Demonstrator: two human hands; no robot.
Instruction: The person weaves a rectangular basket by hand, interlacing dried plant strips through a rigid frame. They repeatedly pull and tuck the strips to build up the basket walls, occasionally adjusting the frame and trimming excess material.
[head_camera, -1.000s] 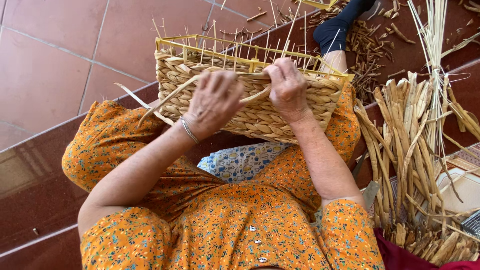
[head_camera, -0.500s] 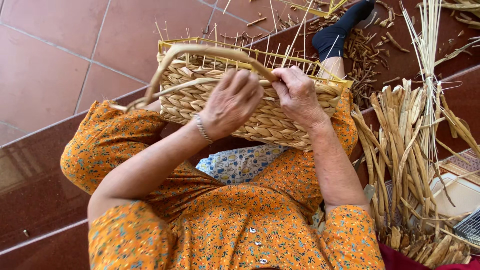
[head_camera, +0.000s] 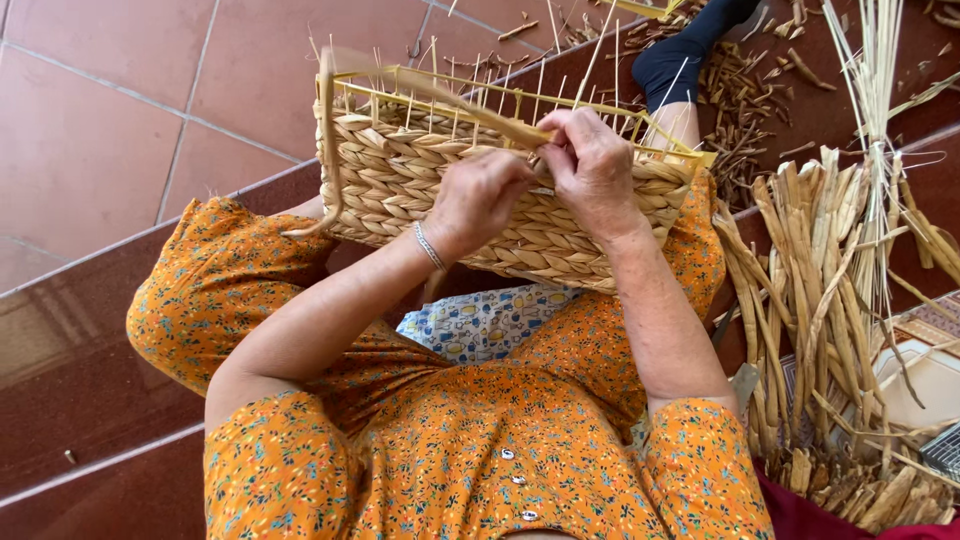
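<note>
both hands (head_camera: 540, 185) pinch a straw strand (head_camera: 420, 100) atop the woven basket (head_camera: 480, 200)

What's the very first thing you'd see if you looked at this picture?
First, the half-woven straw basket in the middle, lying on the lap of a person in an orange flowered dress, thin stakes poking up from its rim. The left hand and right hand meet at the top edge, pinching a flat weaving strand. On the right, a pile of dried reeds leans up.
</note>
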